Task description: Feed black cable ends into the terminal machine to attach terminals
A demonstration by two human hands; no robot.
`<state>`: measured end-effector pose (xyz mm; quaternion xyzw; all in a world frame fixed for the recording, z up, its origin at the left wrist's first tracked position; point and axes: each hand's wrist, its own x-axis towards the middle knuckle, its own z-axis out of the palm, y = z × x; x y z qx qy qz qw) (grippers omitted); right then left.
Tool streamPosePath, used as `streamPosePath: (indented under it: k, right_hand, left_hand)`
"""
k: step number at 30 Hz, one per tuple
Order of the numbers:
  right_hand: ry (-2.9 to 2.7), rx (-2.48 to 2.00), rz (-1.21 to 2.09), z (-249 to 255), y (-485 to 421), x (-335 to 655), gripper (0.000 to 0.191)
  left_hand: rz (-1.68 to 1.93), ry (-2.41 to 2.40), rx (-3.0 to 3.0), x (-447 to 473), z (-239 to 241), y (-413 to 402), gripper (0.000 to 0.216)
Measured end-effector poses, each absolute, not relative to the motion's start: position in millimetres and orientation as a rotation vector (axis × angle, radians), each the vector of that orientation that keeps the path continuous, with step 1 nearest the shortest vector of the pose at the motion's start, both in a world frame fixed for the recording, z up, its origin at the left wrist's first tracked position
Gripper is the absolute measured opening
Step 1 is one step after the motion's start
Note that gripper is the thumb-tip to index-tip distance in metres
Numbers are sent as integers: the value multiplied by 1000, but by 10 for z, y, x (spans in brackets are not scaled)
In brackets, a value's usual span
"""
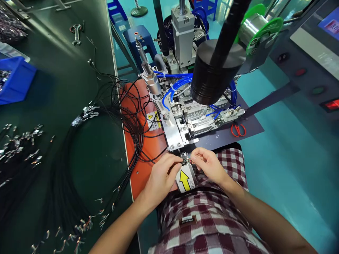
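Note:
My left hand (162, 174) is closed in a pinch on the end of a thin black cable, at the front of the machine fixture (173, 135). Opposite it, my right hand (209, 165) pinches the fine coloured wires (188, 160) that come out of that cable end. The fingertips hide much of the cable and wire tips. Just below the hands is a white plate with a yellow arrow (184, 180). Loose black cables (135, 130) lie over the orange base (141, 176) to the left of the fixture.
A bundle of black cables (59, 169) with metal connectors curves over the dark green table (106, 151). A blue bin (19, 83) and wrenches (76, 34) lie farther back. Red-handled scissors (238, 130) rest at the right. A black cylinder (215, 74) and a green solder spool (261, 28) overhang the machine.

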<state>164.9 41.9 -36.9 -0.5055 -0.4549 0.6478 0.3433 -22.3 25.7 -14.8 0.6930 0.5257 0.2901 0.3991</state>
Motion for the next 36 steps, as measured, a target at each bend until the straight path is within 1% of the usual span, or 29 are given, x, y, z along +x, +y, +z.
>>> streamPosePath:
  k: [3, 7, 11, 22, 30, 36]
  right_hand:
    - [-1169, -1302, 1724, -442, 500, 1662, 20]
    - [-1153, -1286, 1782, -490, 568, 1614, 20]
    - [-1136, -1304, 1784, -521, 584, 1589, 19]
    - [-1121, -1342, 1801, -576, 591, 1595, 13]
    - [-1163, -1340, 1778, -558, 582, 1605, 17]
    - [-1157, -1348, 1783, -542, 587, 1596, 16]
  left_hand:
    - [698, 1312, 1926, -269, -218, 292, 21]
    - [562, 1298, 2143, -330, -296, 301, 31]
    - [501, 1323, 2316, -352, -336, 292, 36]
    - [462, 1378, 2441, -327, -354, 269, 36]
    - [470, 1381, 2454, -322, -360, 264, 35]
    - [470, 1406, 2437, -310, -350, 262, 35]
